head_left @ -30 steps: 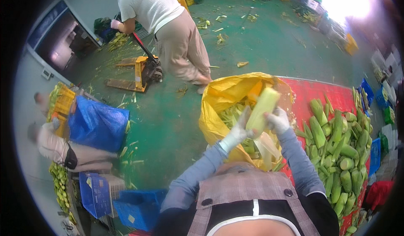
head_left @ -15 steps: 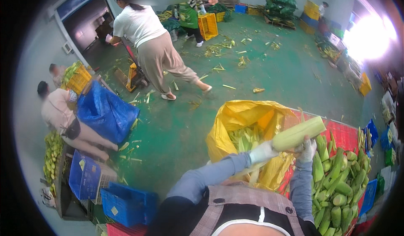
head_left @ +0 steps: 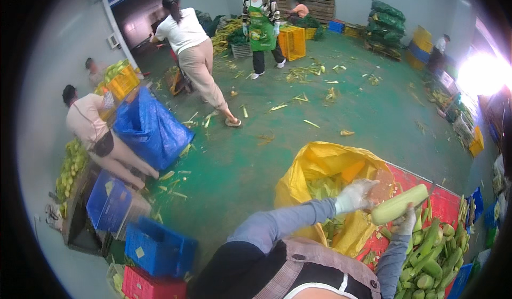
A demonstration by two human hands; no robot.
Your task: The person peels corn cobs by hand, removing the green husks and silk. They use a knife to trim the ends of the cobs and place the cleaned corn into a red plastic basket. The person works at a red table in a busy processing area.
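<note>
A pale green ear of corn (head_left: 400,204), its outer husk leaves trimmed, lies tilted in my gloved right hand (head_left: 406,223), whose fingers close round its lower side. Beside its near end is my gloved left hand (head_left: 354,196), open and apart from the ear, over a yellow woven bag (head_left: 290,179). Loose husk leaves (head_left: 322,188) fill part of the bag. A thin dark strip (head_left: 431,191) shows by the ear's far end; I cannot make out what it is. A heap of unpeeled green corn (head_left: 432,259) lies to the right of my right forearm.
Red boarding (head_left: 447,205) lies under the corn. Blue crates (head_left: 154,248) and a red crate (head_left: 149,284) stand at lower left. Husk scraps (head_left: 301,97) litter the green floor. One person (head_left: 186,38) leans on a pallet truck; another (head_left: 261,24) wears a green apron.
My left hand has come off the ear and opened over the bag. The ear stays in my right hand, slightly lower and further right. The aproned person now stands upright.
</note>
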